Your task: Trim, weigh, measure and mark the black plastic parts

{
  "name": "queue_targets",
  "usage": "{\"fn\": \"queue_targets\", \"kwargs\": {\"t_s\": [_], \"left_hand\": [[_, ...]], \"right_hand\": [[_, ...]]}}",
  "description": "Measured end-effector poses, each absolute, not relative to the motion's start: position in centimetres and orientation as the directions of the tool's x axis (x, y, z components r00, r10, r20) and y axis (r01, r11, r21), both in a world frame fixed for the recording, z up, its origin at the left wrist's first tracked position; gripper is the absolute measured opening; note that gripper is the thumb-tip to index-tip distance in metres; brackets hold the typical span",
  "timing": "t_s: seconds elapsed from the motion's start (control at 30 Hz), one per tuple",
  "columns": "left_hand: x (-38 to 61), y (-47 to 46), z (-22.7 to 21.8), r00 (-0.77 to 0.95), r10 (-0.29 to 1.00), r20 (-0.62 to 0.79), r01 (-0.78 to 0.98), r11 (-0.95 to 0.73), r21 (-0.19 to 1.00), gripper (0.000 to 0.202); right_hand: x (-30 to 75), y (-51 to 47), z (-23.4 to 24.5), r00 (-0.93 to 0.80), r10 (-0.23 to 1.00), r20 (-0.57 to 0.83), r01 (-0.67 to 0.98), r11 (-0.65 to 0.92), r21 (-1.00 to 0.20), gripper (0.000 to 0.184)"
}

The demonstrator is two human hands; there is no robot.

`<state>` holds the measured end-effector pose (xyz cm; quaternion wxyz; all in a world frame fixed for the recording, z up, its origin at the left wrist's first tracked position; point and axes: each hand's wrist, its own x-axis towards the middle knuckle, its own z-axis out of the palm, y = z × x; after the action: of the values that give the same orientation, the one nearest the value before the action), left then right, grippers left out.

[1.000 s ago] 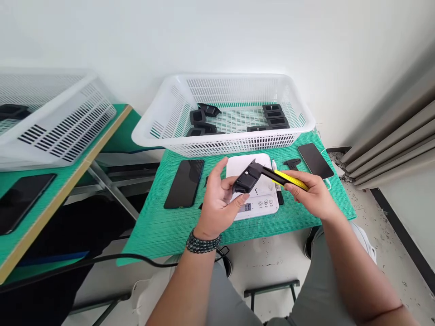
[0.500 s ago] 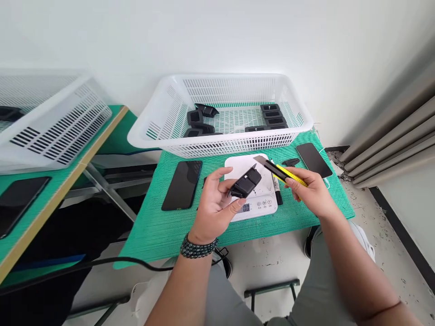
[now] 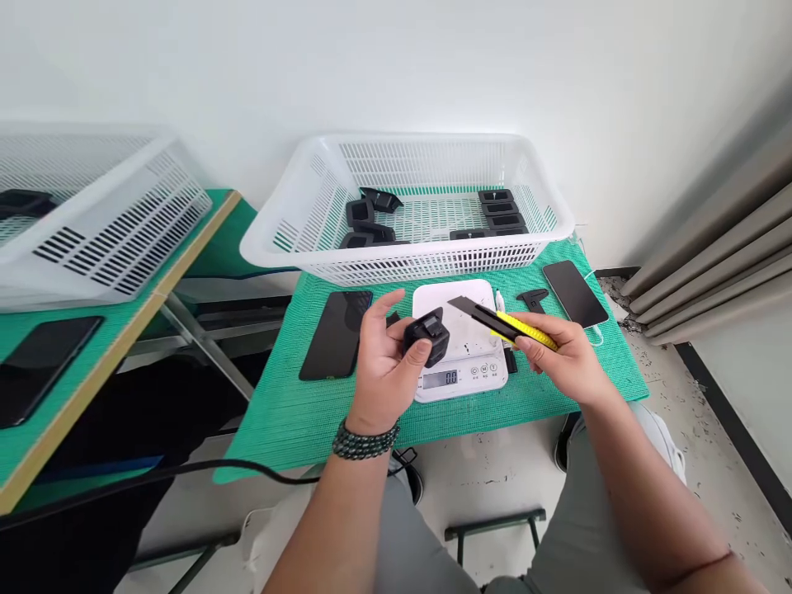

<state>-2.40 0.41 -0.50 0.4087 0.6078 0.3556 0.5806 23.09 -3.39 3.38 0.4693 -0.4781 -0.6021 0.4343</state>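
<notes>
My left hand (image 3: pixel 382 359) is closed round a small black plastic part (image 3: pixel 427 337), held just above the left edge of a white digital scale (image 3: pixel 465 363) whose display reads zero. My right hand (image 3: pixel 566 359) grips a yellow and black utility knife (image 3: pixel 504 322), blade out and pointing left over the scale, a short gap from the part. Both hands hover above a green mat (image 3: pixel 346 412) on a small table.
A white slotted basket (image 3: pixel 408 256) behind the scale holds several black parts. A black phone (image 3: pixel 337 334) lies left of the scale, another phone (image 3: pixel 574 293) at the right, with a marker (image 3: pixel 506 351) and a small black piece (image 3: pixel 532 297) between. A second basket (image 3: pixel 92 223) stands on the left table.
My left hand has turned the black part end-on and shifted it left. The knife has drawn away from the part, its blade now clear of it.
</notes>
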Motion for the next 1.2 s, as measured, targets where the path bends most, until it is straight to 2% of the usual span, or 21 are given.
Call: {"fn": "queue_targets", "kwargs": {"t_s": [0.1, 0.23, 0.3, 0.4, 0.5, 0.63, 0.8, 0.97, 1.07, 1.2], "left_hand": [[-1.9, 0.2, -0.3, 0.101, 0.894, 0.437, 0.016, -0.440, 0.898, 0.057], [-1.5, -0.4, -0.2, 0.146, 0.870, 0.471, 0.103, -0.487, 0.867, 0.049], [-1.5, -0.5, -0.2, 0.143, 0.861, 0.488, 0.128, -0.505, 0.854, 0.048], [-1.7, -0.3, -0.4, 0.129, 0.853, 0.506, 0.158, -0.521, 0.839, 0.046], [-1.8, 0.2, -0.4, 0.112, 0.858, 0.502, 0.182, -0.514, 0.838, 0.045], [-1.9, 0.4, -0.2, 0.125, 0.857, 0.500, 0.161, -0.515, 0.842, 0.046], [-1.5, -0.2, -0.1, 0.161, 0.859, 0.485, 0.152, -0.508, 0.848, 0.045], [-1.4, -0.5, 0.1, 0.163, 0.860, 0.483, 0.122, -0.503, 0.856, 0.045], [-1.3, -0.6, 0.3, 0.169, 0.860, 0.482, 0.085, -0.500, 0.862, 0.044], [-1.4, -0.4, 0.1, 0.106, 0.872, 0.478, 0.074, -0.486, 0.871, 0.044]], "right_hand": [[22.4, -3.7, 3.3, -0.197, 0.965, 0.174, 0.163, 0.208, -0.964, 0.034], [22.1, -3.8, 3.3, -0.029, 0.969, 0.246, 0.304, 0.243, -0.921, 0.032], [22.3, -3.8, 3.4, -0.058, 0.979, 0.194, 0.284, 0.203, -0.937, 0.033], [22.4, -3.9, 3.6, -0.213, 0.973, 0.088, 0.216, 0.135, -0.967, 0.032], [22.2, -4.0, 3.7, -0.181, 0.978, 0.102, 0.219, 0.141, -0.965, 0.029], [22.3, -3.9, 3.6, -0.189, 0.976, 0.109, 0.157, 0.139, -0.978, 0.034], [22.9, -3.6, 3.4, 0.008, 0.983, 0.182, 0.325, 0.169, -0.931, 0.032], [23.2, -3.5, 3.3, -0.095, 0.989, 0.109, 0.277, 0.131, -0.952, 0.034], [23.2, -3.1, 2.9, 0.051, 0.985, 0.163, 0.390, 0.131, -0.912, 0.032], [23.1, -2.8, 2.8, 0.025, 0.992, 0.126, 0.310, 0.112, -0.944, 0.035]]}}
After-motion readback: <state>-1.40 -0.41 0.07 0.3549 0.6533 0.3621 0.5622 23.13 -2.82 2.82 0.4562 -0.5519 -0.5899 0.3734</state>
